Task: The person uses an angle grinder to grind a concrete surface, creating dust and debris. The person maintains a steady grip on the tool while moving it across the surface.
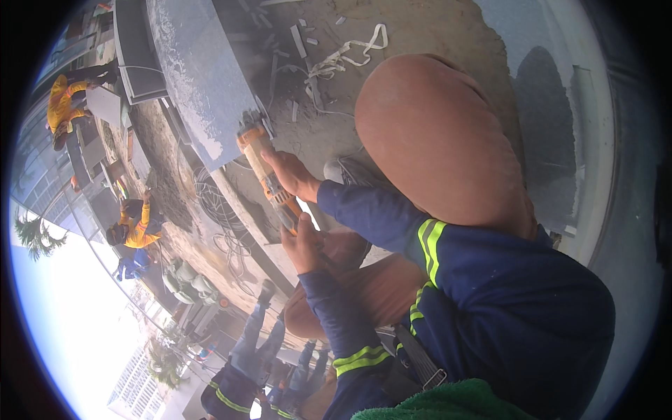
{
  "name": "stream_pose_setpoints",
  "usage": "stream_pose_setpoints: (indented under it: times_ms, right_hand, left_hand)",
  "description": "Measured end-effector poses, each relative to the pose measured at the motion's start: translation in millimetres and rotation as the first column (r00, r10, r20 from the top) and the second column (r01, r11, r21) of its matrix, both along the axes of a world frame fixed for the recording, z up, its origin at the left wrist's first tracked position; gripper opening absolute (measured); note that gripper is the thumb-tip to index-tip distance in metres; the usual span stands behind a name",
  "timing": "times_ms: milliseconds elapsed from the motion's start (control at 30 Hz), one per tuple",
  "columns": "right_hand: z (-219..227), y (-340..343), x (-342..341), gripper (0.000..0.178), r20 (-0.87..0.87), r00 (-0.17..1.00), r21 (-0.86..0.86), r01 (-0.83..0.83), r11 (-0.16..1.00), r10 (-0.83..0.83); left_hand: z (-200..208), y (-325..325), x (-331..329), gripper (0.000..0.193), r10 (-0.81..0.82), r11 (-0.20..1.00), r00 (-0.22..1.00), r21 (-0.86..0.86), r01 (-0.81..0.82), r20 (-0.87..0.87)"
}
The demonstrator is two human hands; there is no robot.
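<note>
An orange and tan angle grinder (271, 183) is held in both hands over a dusty grey slab. My right hand (292, 173) is closed on the body of the grinder behind its head. Lower down, my left hand (302, 246) is wrapped around the tool's dark rear end. The grinder's head sits at the edge of the grey slab (203, 70), which has pale powder spread along its surface. Whether its disc touches the slab cannot be made out, and dust blurs the area around it.
Pale strap (350, 56) and broken offcuts (299, 42) litter the sandy ground. Coiled cable (217, 206) lies beyond the slab. At left are a person in a yellow top (63, 105) and another person (140, 227). More people (245, 364) stand at the bottom.
</note>
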State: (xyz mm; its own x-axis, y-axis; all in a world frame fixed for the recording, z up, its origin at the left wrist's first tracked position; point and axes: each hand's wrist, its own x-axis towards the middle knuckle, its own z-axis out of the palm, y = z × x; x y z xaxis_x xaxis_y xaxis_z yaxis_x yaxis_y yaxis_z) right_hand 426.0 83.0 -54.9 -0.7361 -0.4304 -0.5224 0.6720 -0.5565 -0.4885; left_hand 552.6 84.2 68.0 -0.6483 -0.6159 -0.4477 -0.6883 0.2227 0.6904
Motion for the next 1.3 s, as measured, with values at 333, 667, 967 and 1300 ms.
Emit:
stream_pose_setpoints:
  times_ms: [333,667,967,1300]
  right_hand:
    - [14.0,10.3,14.7,0.076,0.014,1.000,-0.023,-0.005,1.000,0.005]
    - [-5.3,-9.1,7.4,0.080,0.025,1.000,0.009,0.003,1.000,-0.004]
    - [-5.4,-5.4,-12.9,0.063,0.060,0.998,-0.096,0.037,0.995,-0.031]
    - [-7.5,-15.8,1.3,0.075,0.030,0.999,-0.016,0.021,1.000,-0.021]
  left_hand:
    - [5.2,3.4,15.9,0.035,0.055,0.999,0.998,0.001,-0.055,0.008]
    - [0.3,-4.7,6.4,0.032,0.010,1.000,1.000,0.005,-0.010,0.016]
    - [-7.5,-10.0,-14.1,0.031,-0.009,1.000,0.999,-0.005,0.010,0.048]
    - [-3.9,-13.7,1.4,0.036,-0.016,1.000,1.000,0.008,0.016,-0.007]
